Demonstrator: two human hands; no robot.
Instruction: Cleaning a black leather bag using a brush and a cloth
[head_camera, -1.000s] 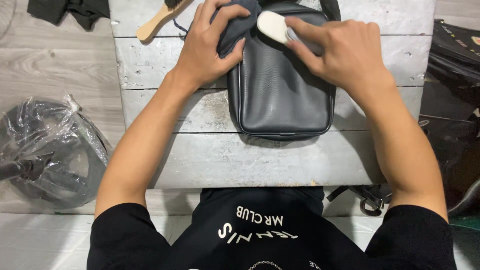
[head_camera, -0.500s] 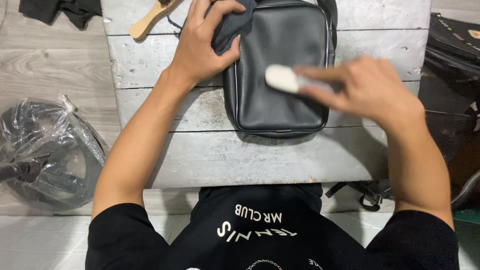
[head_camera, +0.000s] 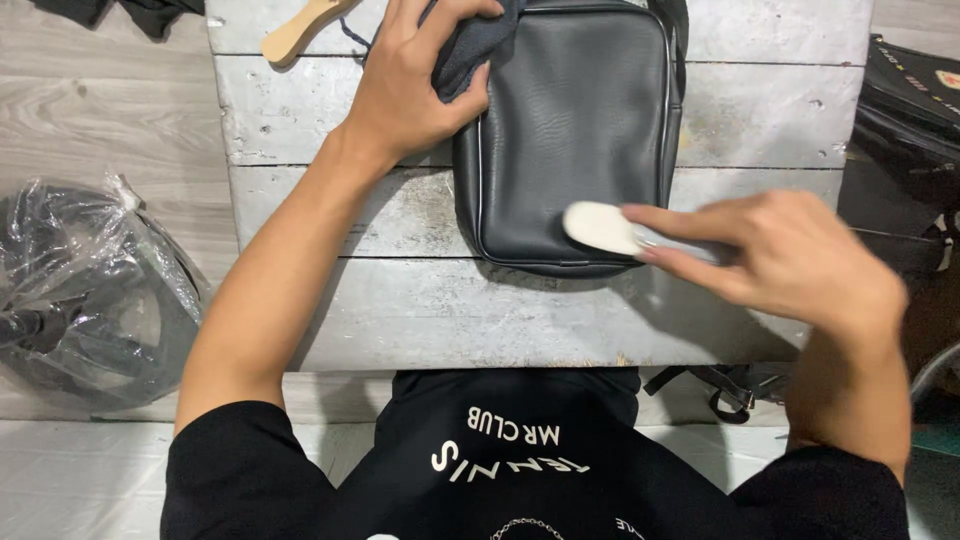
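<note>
Since the earlier frame the right hand (head_camera: 790, 265) has slid its white pad (head_camera: 602, 227) down to the lower right corner of the black leather bag (head_camera: 570, 140). Its grip is closed on the pad, pinched at the fingertips and touching the leather. The left hand (head_camera: 415, 90) clamps a dark cloth (head_camera: 470, 55) against the bag's upper left edge. The bag lies flat on a whitewashed plank surface (head_camera: 330, 210); a wooden brush handle (head_camera: 295, 30) lies nearby, a plastic-wrapped object (head_camera: 80, 290) on the floor.

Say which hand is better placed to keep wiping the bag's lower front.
Right hand: it holds the white pad on the bag. The left hand is pinning the bag's top corner.
</note>
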